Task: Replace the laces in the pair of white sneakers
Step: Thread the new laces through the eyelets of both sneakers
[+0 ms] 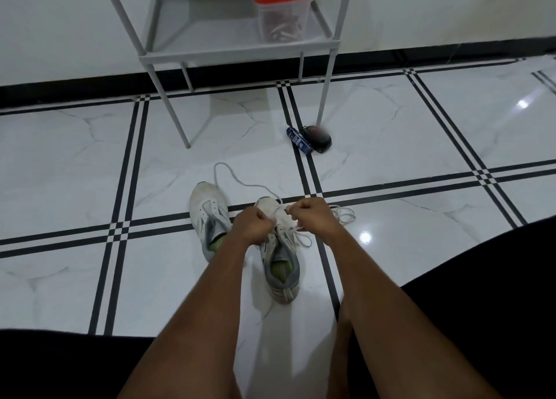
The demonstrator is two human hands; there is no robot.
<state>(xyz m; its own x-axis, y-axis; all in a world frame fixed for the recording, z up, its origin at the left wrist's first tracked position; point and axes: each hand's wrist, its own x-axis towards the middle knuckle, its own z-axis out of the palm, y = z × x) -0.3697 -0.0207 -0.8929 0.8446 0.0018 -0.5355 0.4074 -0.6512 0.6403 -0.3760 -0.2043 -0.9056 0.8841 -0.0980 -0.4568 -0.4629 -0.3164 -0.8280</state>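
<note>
Two white sneakers with grey collars stand side by side on the tiled floor. The left sneaker (207,212) has no lace in its eyelets. Over the right sneaker (281,257) both my hands work. My left hand (252,225) is curled and pinches the white lace (301,231) at the eyelets. My right hand (310,215) is curled and grips the same lace a little further right. Part of the lace trails in loops to the right of my right hand. A second loose white lace (240,182) lies in a loop on the floor beyond the sneakers.
A grey metal rack (234,52) stands ahead against the wall, with a clear box with a red lid (281,10) on its shelf. A blue tube (298,141) and a dark round object (317,136) lie by the rack's right leg. My dark-clothed legs frame the bottom.
</note>
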